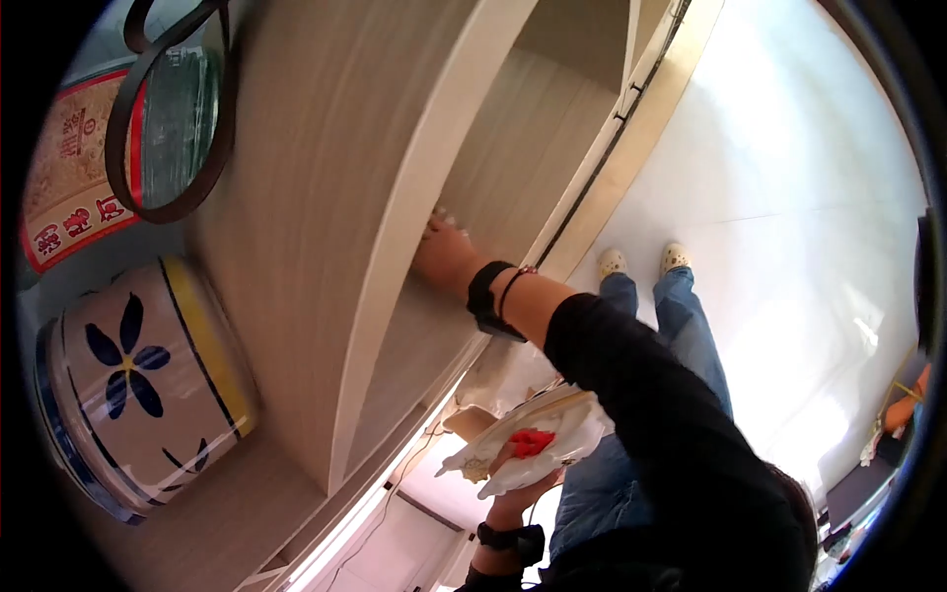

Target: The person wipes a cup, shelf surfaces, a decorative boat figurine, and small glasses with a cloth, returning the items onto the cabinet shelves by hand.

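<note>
My right hand (446, 254), with a dark band at the wrist, reaches into an open compartment of the wooden cabinet (286, 197). The light front edge of a board partly covers its fingers, so their grip cannot be made out. Lower down, my left hand (513, 485) wears a black wristband and has its fingers round a crumpled white plastic bag (562, 449). A bright red patch (531, 443) shows on the bag; whether it is print or something separate is unclear.
On the cabinet's left stand a white ceramic jar (128, 380) with blue flowers and a glass container (178, 128) with a red-and-gold label and dark strap. Feet in pale clogs (676, 257) stand on the glossy floor (779, 217). A thin cable (395, 488) hangs below.
</note>
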`<action>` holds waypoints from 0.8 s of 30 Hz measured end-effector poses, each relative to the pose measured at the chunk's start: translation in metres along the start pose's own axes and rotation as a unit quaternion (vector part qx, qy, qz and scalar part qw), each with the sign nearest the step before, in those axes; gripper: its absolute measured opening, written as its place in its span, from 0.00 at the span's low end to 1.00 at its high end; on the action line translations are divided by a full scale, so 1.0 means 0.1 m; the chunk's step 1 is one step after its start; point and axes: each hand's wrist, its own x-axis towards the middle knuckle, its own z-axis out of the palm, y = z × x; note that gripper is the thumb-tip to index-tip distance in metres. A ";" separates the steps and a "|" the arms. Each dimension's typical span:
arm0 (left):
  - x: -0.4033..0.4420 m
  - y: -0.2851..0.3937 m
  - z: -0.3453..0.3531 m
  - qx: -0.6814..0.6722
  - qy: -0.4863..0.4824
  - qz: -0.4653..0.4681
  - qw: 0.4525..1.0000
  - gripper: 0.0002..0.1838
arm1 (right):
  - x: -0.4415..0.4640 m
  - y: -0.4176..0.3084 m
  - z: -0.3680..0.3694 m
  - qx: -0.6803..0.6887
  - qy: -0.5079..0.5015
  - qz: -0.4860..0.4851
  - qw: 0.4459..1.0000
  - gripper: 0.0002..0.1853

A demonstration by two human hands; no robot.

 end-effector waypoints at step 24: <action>0.04 0.12 0.34 0.017 0.015 0.067 0.998 0.22 | -1.95 0.59 -0.09 -0.057 0.006 -0.077 0.995 0.06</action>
